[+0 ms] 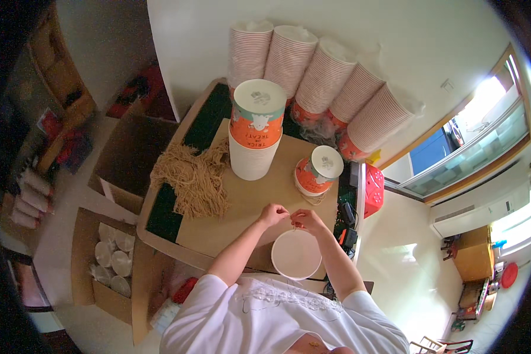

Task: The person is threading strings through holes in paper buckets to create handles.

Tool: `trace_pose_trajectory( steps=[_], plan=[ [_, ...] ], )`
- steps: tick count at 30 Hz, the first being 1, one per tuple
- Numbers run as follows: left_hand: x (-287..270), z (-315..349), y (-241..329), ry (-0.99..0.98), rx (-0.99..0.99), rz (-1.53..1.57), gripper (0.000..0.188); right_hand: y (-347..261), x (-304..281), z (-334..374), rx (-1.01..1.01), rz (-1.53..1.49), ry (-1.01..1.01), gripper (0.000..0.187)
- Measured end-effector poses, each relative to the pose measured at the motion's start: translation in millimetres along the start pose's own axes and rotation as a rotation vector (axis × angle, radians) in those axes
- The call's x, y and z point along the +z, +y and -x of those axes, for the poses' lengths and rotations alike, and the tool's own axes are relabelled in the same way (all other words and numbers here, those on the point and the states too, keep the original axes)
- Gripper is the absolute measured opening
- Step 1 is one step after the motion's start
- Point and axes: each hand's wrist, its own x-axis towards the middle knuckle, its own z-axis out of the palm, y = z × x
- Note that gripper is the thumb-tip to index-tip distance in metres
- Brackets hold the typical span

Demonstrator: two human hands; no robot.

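Observation:
Both my hands meet over the near part of the table, just beyond the rim of a white paper bucket [297, 259] whose open mouth faces up near my body. My left hand [273, 215] is closed in a pinch at the fingertips. Close beside it, my right hand [308, 220] pinches too. A thin light cord [293, 226] seems to run between the fingertips and the bucket's rim; its ends are too small to make out. Beyond my left hand lies a loose heap of tan cords [197, 183].
An upside-down orange printed bucket [256, 127] tops a tall white stack [253, 162]. A shorter stack [318, 171] stands right. Several wrapped bucket stacks [324, 74] line the wall. A red basket [374, 190] sits at the table's right edge; cardboard boxes [115, 304] stand left.

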Motion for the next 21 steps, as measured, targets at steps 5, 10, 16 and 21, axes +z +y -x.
trace_pose_trajectory(
  steps=[5,10,16,21],
  plan=[
    [4.9,-1.0,-0.4,0.019,0.069,-0.067,0.011,0.5,-5.8,-2.3,0.02,0.0,0.015,0.013],
    [9.1,-8.4,-9.2,0.047,0.076,0.015,0.009,-4.7,-3.5,-0.9,-0.016,0.146,-0.009,0.012],
    [8.0,-7.9,6.8,0.054,0.262,-0.342,0.008,-7.7,-13.2,1.8,0.067,0.335,0.076,0.013],
    [6.7,-18.2,-53.3,0.333,0.096,-0.363,0.009,-1.4,-6.7,8.3,-0.05,0.425,-0.107,0.013]
  ],
)
